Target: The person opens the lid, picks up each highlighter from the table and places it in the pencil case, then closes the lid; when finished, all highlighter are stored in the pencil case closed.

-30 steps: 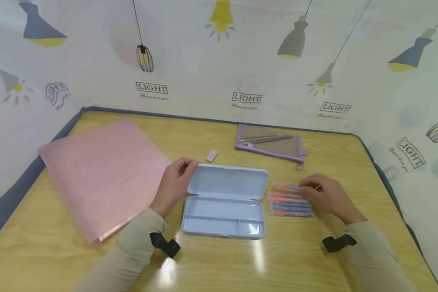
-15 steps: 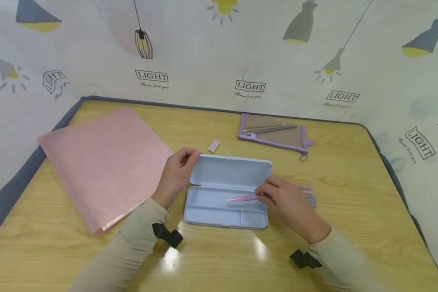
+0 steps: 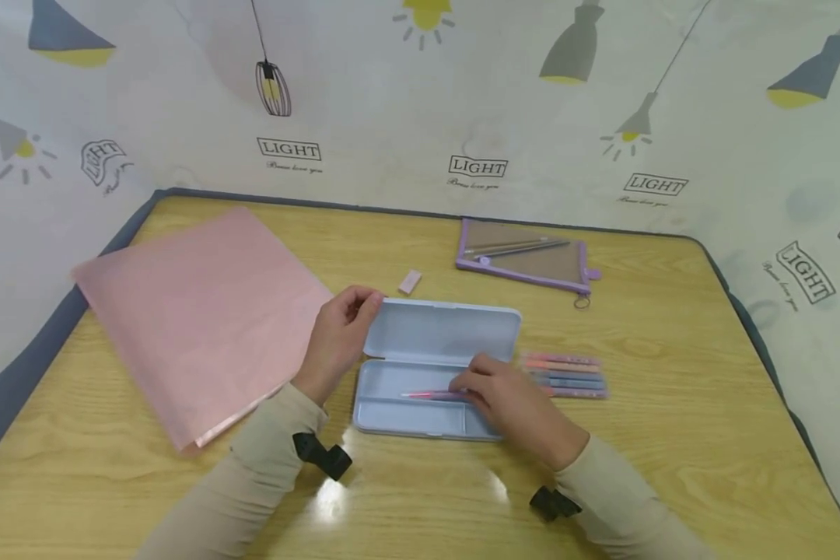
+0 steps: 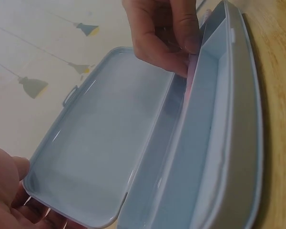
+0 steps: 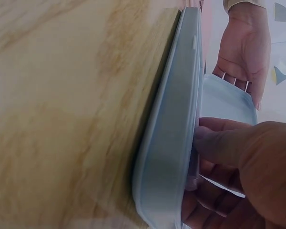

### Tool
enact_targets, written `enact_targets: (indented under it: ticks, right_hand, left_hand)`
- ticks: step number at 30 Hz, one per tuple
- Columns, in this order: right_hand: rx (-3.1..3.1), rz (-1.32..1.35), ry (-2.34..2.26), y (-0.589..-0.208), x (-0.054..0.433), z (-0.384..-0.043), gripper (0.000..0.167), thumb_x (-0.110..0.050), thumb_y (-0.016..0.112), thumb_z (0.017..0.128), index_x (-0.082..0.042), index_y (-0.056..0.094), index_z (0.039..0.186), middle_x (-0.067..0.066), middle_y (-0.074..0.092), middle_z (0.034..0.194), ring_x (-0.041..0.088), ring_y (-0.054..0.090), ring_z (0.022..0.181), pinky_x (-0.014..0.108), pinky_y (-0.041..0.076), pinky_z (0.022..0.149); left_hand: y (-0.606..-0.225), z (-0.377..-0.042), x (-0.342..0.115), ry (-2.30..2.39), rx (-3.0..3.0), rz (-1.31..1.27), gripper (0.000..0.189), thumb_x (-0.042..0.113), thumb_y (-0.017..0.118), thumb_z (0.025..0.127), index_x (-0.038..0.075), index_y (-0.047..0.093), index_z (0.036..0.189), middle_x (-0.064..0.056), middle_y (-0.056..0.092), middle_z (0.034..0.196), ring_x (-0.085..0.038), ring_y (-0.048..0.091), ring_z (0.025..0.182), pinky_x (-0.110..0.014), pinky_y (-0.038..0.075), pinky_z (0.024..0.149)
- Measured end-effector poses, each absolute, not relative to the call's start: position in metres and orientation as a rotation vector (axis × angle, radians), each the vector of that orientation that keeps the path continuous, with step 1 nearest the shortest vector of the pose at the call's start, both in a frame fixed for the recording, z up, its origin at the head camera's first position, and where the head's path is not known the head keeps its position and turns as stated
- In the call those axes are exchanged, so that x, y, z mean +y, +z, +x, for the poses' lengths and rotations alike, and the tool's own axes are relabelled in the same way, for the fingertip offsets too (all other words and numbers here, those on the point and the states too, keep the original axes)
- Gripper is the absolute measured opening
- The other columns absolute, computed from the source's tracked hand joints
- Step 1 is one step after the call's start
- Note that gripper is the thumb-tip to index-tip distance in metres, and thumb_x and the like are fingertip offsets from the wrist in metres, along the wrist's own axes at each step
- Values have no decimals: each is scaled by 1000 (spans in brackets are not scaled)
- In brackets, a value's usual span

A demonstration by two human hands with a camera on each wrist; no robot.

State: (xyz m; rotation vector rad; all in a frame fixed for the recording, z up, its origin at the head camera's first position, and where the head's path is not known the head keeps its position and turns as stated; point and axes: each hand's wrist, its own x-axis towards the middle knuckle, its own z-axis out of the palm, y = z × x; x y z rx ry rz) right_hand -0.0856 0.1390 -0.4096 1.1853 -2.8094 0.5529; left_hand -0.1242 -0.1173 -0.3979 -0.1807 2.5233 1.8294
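Observation:
A light blue pencil case [image 3: 409, 418] lies unfolded on the table, its lid [image 3: 448, 330] tilted up at the back. My left hand [image 3: 339, 342] grips the lid's left corner, thumb on the near side and fingers behind, as the left wrist view shows. A pink-purple pen [image 3: 430, 395] is pinched between thumb and fingers of my right hand [image 3: 525, 408]. This pen is down in the long rear compartment, near the divider, pink end to the left. Part of it and the small front right compartment are hidden by the right hand.
Several capped pens [image 3: 574, 383] lie in a row right of the case. Behind stand out a small pink eraser [image 3: 410, 281] and a purple-edged zip pouch [image 3: 521, 264] with pencils visible. A large pink folder [image 3: 210, 319] covers the left side of the wooden table [image 3: 700, 435].
My right hand has taken a pen from the top of the row, carried it left and lowered it into the case. The left hand stays on the lid. The head view has tilted slightly down.

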Motion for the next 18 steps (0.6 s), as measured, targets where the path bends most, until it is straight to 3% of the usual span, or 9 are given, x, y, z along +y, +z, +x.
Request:
enact_targets:
  ticks: [7, 11, 15, 18]
  right_hand:
    - [-2820, 1250, 485, -409, 139, -84, 27, 3, 66, 89, -19, 76, 103, -3, 67, 92, 14, 65, 86, 33, 55, 77]
    - [-2855, 1224, 514, -407, 142, -83, 24, -2, 64, 93, -16, 74, 109, -1, 68, 98, 14, 66, 91, 34, 55, 82]
    - [-2914, 1130, 624, -392, 155, -81, 22, -9, 65, 95, -13, 70, 116, 1, 68, 103, 13, 64, 91, 31, 55, 79]
    - [-2868, 1020, 752, -377, 172, -83, 18, -9, 68, 92, -12, 71, 110, -1, 69, 99, 10, 64, 86, 29, 55, 73]
  left_hand:
    - [-399, -125, -116, 1847, 2542, -160, 31, 37, 53, 102, 10, 66, 111, -7, 65, 105, -18, 55, 88, -32, 45, 78]
    - [-398, -124, -116, 1850, 2536, -162, 32, 37, 53, 102, 10, 66, 113, -8, 66, 108, -19, 58, 93, -34, 47, 81]
    - [-398, -123, -116, 1846, 2525, -166, 34, 39, 53, 102, 10, 65, 115, -8, 66, 112, -20, 59, 99, -35, 48, 86]
    - [-398, -123, -116, 1854, 2517, -160, 34, 38, 53, 102, 9, 65, 115, -9, 66, 113, -21, 60, 100, -36, 48, 87]
